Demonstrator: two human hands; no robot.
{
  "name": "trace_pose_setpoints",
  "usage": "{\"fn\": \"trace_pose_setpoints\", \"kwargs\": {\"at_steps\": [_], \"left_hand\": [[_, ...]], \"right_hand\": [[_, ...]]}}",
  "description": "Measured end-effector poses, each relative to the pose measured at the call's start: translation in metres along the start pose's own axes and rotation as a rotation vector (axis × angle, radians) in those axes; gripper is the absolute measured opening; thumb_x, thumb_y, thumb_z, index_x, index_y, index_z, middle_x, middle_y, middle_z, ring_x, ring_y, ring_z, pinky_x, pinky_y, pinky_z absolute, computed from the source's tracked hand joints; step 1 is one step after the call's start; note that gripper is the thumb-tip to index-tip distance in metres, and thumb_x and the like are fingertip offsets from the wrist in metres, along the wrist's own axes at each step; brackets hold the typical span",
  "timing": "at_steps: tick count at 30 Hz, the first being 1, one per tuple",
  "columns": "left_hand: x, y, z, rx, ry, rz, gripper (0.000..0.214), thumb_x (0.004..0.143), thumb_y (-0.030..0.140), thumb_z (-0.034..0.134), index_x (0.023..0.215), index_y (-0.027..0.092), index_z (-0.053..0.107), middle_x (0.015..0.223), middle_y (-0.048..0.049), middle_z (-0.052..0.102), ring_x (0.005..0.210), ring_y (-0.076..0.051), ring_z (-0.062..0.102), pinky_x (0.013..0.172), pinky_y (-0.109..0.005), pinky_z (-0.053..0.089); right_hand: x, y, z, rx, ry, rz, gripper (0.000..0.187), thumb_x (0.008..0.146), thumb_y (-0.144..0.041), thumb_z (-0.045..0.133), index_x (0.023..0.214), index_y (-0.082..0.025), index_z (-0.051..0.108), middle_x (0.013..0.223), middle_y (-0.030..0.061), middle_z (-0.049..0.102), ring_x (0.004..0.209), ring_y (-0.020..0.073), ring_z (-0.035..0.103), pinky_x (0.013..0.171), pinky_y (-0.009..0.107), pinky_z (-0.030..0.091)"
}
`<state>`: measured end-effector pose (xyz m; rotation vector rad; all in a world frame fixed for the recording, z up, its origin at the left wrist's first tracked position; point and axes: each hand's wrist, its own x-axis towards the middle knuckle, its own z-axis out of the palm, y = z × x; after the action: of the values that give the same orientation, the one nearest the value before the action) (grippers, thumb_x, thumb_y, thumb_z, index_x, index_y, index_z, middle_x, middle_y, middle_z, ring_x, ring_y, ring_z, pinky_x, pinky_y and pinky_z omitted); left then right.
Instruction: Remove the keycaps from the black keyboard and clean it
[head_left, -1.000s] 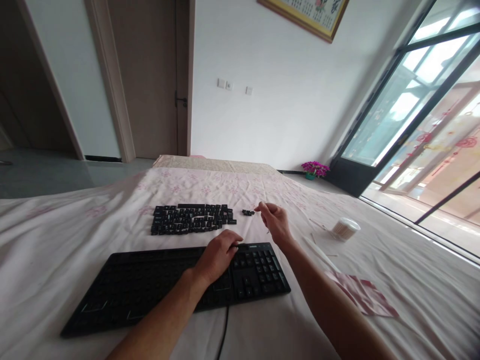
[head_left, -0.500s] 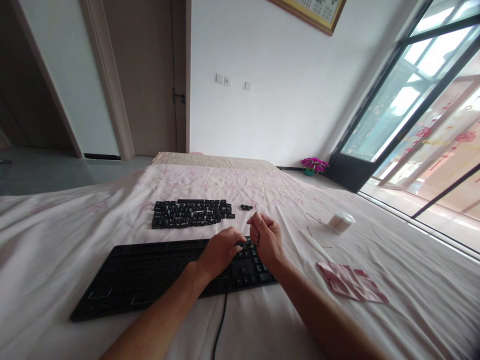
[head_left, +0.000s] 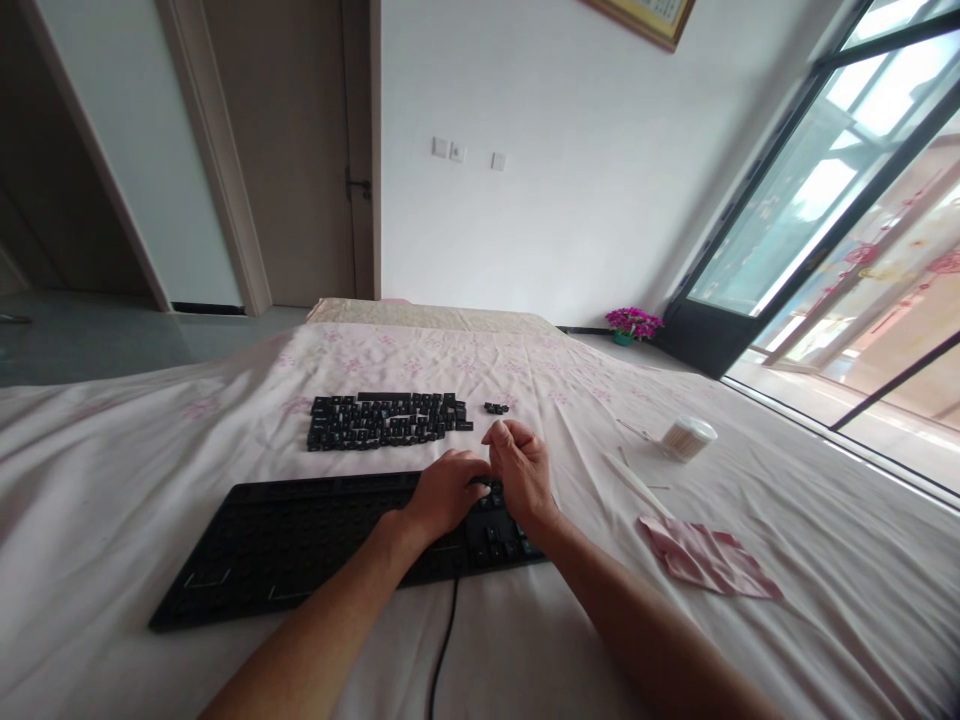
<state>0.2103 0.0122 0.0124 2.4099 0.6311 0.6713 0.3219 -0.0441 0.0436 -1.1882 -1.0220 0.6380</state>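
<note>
Black keyboard lies flat on a pale pink, flower-patterned bedspread, lower left to centre of frame, tilted slightly, its right end higher. Keys show at that right end; the left part is too dark to read in detail. Black cable runs from its near edge to the bottom of the frame.

Left hand is at the upper edge of the keyboard, right of its middle, palm down, fingers bent, thumb toward the keys. Cannot tell whether it grips anything. Right hand is just beside it, over the right end of the keyboard, fingers curled in, thumb and forefinger together at the top. Whatever may be between them is hidden.

Loose keycaps lie in a rough block at centre, above the keyboard; a long one sits along the top. Small keycap cluster lies apart, right of the block, just above the right hand.

Right of centre: clear tub of cotton swabs, on its side. Crumpled pink cloth below it, lower right. Pot of magenta flowers beyond the bed, beside a glass door, upper right.
</note>
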Motion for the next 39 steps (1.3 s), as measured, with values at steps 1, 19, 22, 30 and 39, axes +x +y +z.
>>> {"fn": "trace_pose_setpoints", "kwargs": {"at_steps": [1,19,22,30,39], "left_hand": [[0.001,-0.001,0.001,-0.005,0.001,0.003,0.027,0.075,0.013,0.057,0.095,0.025,0.068,0.099,-0.0016,0.068,0.100,-0.022,0.056,0.089,-0.035,0.044],[0.004,0.000,0.007,-0.021,0.017,-0.069,0.023,0.076,0.013,0.057,0.090,0.024,0.070,0.101,-0.0037,0.067,0.099,-0.023,0.057,0.087,-0.034,0.045],[0.004,0.001,0.005,-0.003,-0.009,-0.041,0.022,0.077,0.014,0.058,0.092,0.025,0.070,0.100,-0.0031,0.067,0.097,-0.023,0.058,0.088,-0.035,0.045],[0.005,-0.001,0.009,0.122,-0.026,-0.144,0.024,0.079,0.018,0.056,0.101,0.020,0.067,0.103,-0.0065,0.066,0.100,-0.023,0.058,0.084,-0.033,0.047],[0.005,0.001,0.005,0.099,-0.038,-0.103,0.022,0.076,0.021,0.062,0.097,0.026,0.068,0.104,-0.0018,0.067,0.103,-0.022,0.057,0.088,-0.033,0.046]], "right_hand": [[0.000,0.000,0.002,-0.039,-0.009,-0.015,0.040,0.082,-0.054,0.055,0.066,-0.018,0.055,0.048,-0.0059,0.035,0.044,0.0078,0.033,0.043,0.020,0.027],[-0.004,0.006,0.005,-0.159,-0.044,-0.081,0.038,0.083,-0.051,0.055,0.066,-0.017,0.057,0.053,-0.0034,0.043,0.049,0.0089,0.039,0.047,0.021,0.033],[-0.002,0.008,0.001,-0.094,-0.003,-0.074,0.038,0.083,-0.051,0.055,0.065,-0.017,0.055,0.050,-0.0047,0.040,0.046,0.0078,0.036,0.045,0.020,0.030],[-0.008,0.006,0.001,-0.149,-0.062,-0.117,0.034,0.085,-0.046,0.054,0.066,-0.017,0.055,0.054,-0.0032,0.045,0.051,0.0088,0.041,0.049,0.020,0.034],[-0.003,0.008,-0.002,-0.093,0.017,-0.054,0.037,0.086,-0.049,0.050,0.067,-0.018,0.052,0.048,-0.0061,0.036,0.045,0.0076,0.033,0.044,0.019,0.029]]}}
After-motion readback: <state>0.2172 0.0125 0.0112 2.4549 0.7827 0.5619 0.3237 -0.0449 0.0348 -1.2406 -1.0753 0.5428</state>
